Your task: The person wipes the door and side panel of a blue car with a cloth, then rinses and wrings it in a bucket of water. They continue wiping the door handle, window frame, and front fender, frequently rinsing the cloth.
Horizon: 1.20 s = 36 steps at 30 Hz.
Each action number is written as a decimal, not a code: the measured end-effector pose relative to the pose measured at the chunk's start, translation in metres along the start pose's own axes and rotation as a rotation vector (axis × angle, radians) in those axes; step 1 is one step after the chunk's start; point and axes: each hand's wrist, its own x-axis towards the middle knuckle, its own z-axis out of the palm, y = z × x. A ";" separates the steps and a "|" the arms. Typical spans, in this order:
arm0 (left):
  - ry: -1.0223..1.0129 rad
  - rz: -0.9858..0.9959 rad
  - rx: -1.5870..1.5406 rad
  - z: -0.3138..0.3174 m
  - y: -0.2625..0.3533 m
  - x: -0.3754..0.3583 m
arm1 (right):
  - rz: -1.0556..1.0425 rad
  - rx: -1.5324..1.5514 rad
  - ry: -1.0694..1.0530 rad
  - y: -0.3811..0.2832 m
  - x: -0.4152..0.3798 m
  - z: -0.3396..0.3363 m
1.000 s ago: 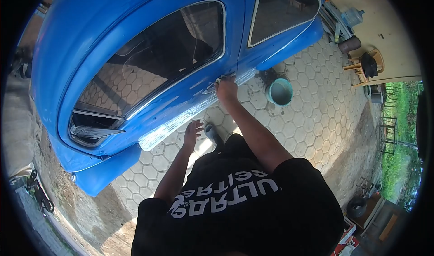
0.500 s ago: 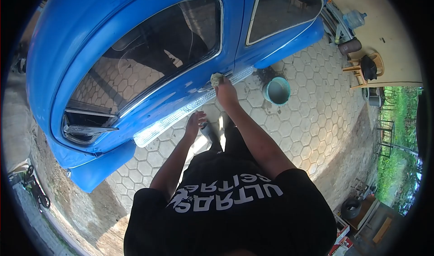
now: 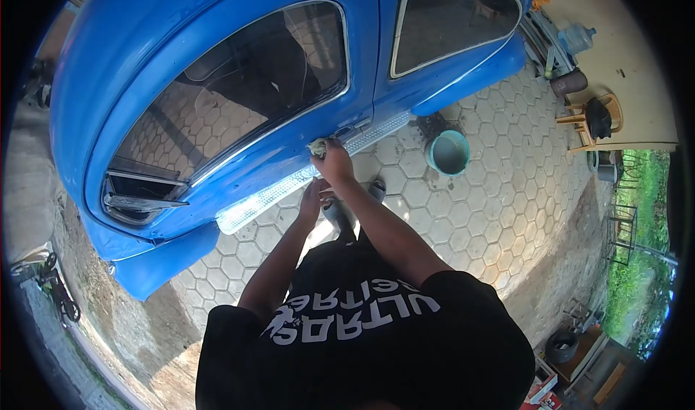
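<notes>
My right hand (image 3: 334, 165) is closed around a crumpled pale cloth (image 3: 317, 148). The cloth is against the door of a blue car (image 3: 239, 171), just beside the door handle (image 3: 355, 130). Below and slightly left, my left hand (image 3: 311, 199) hangs near the running board with its fingers loosely bent and apart, holding nothing. The bright ridged running board (image 3: 260, 201) stretches along the car's lower side. To the right, a teal bucket (image 3: 449, 152) of cloudy water stands on the paving.
Hexagonal paving (image 3: 499, 186) covers the ground, with a wet patch by the bucket. Along the right wall are a wooden chair (image 3: 614, 110) with a black item on it and a clear water jug (image 3: 575, 39). A tire (image 3: 562, 345) lies at the lower right.
My right hand has moved left along the door with the cloth, away from the handle. My left hand stays low, now close to the right wrist. The view has shifted slightly.
</notes>
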 end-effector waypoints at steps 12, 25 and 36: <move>0.070 -0.027 0.062 -0.012 -0.029 -0.002 | 0.798 1.375 0.076 0.178 -0.030 -0.015; 0.114 -0.058 0.124 -0.029 -0.033 -0.023 | 0.426 1.248 0.362 0.084 -0.011 0.049; 0.125 0.005 0.186 -0.025 -0.040 -0.018 | 0.118 0.393 -0.140 0.104 -0.034 0.030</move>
